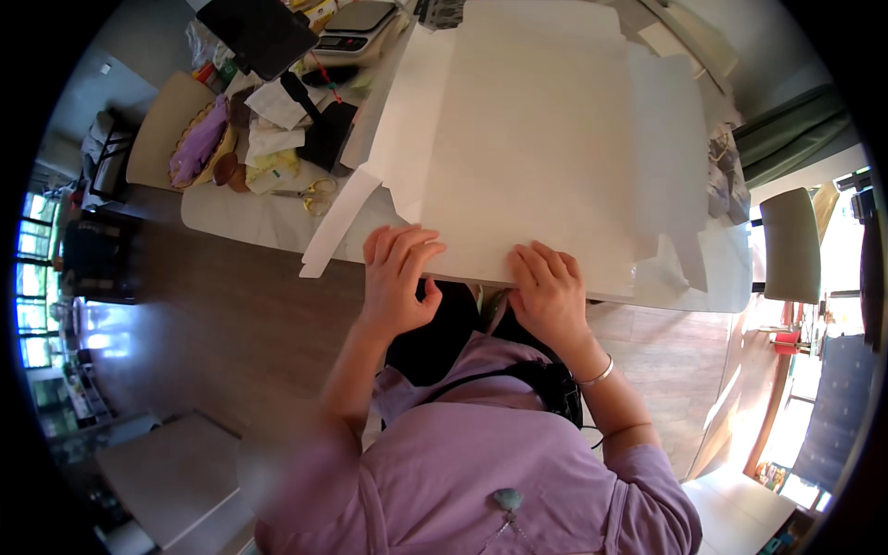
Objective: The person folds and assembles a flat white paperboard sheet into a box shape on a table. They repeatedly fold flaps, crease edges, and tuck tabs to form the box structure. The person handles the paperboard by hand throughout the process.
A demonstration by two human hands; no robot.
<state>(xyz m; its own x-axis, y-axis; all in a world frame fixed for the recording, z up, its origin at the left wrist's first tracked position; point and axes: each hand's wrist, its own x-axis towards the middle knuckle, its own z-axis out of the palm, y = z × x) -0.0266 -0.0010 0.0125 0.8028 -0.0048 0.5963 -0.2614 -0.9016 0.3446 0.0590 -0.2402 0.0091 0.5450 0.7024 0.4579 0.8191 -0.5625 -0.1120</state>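
A large unfolded white cardboard box (541,139) lies flat over the table, with cut side flaps and a narrow strip sticking out at its left. My left hand (398,277) is at the near left part of the cardboard. Its fingers are bent and apart over the front edge, the thumb well away from them, with nothing between. Further right, my right hand (552,294) has its fingertips on top of the same front edge. Its thumb is tucked close under the fingers, so the edge sits pinched there. A bracelet (597,372) is round the right wrist.
Left on the table (231,215) are yellow-handled scissors (319,194), papers (276,116), a basket with purple cloth (199,143), a black device on a stand (257,35) and a kitchen scale (356,28). Crumpled clear plastic (728,176) lies at the right. A chair (791,245) stands beyond.
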